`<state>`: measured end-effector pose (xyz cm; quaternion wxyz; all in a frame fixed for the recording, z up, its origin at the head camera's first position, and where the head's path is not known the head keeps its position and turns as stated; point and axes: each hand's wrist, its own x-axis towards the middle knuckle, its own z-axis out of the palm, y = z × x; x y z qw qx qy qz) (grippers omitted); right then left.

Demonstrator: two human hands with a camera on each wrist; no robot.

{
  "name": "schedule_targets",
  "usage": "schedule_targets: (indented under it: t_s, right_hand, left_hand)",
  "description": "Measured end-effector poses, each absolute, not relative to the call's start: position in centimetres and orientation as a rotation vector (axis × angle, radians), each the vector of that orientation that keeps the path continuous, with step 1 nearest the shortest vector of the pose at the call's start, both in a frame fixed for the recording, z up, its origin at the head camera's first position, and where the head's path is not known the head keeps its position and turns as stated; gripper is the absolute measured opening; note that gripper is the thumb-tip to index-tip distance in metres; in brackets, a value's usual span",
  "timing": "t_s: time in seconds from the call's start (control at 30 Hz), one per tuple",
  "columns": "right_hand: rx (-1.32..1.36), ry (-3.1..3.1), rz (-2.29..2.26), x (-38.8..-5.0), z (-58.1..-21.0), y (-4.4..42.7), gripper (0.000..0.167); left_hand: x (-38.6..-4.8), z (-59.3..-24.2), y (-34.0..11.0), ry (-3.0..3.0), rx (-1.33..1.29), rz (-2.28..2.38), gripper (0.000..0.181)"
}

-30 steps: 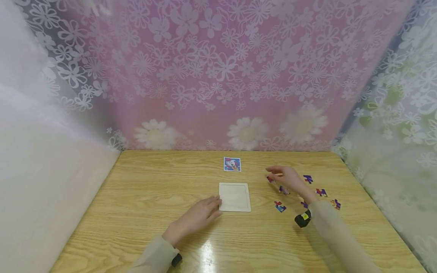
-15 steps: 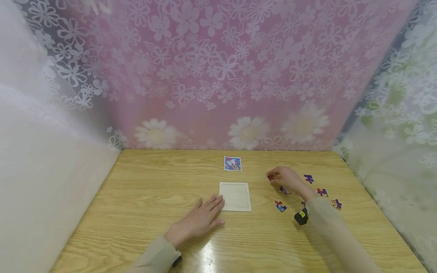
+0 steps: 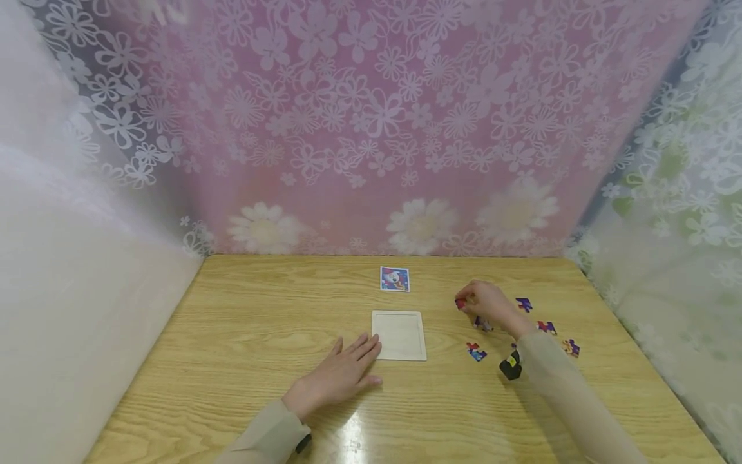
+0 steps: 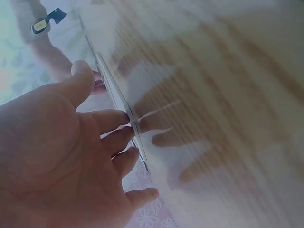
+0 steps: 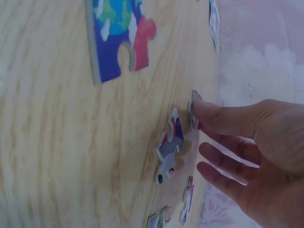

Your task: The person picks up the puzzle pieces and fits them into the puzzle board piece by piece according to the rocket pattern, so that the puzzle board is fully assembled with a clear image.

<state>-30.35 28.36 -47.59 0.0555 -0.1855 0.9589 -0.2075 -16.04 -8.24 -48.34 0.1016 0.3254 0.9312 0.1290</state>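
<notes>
My left hand lies with straight, spread fingers, its fingertips on the left edge of a white square puzzle tray. In the left wrist view the fingers reach the thin edge of that tray. On the right, my right hand pinches a red and purple puzzle piece between thumb and finger. The right wrist view shows the thumb on this puzzle piece, which stands close to the table; whether it has left the surface I cannot tell. Beside it lies a grey and purple puzzle piece.
Several loose puzzle pieces lie right of the tray, among them a red and blue one, a purple one and an orange one. A small picture card lies behind the tray. Patterned curtains hang around the wooden table.
My right hand has closed its thumb and finger on the red and purple puzzle piece. My left hand has spread flatter, its fingertips coming onto the tray's edge.
</notes>
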Motion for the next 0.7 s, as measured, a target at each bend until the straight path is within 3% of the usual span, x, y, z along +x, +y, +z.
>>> schedule_targets:
  t_s: [0.4,0.7]
  right_hand:
    - [-0.548,2.898,-0.748,-29.98,-46.99,28.13,0.010]
    - [-0.428,2.876,-0.979,-29.62,-46.76,27.95,0.013]
  left_hand:
    - [-16.21,-48.54,-8.16,2.753,0.956,0.348,0.073]
    - [-16.06,-48.35,-8.06,2.754,0.945,0.353,0.073]
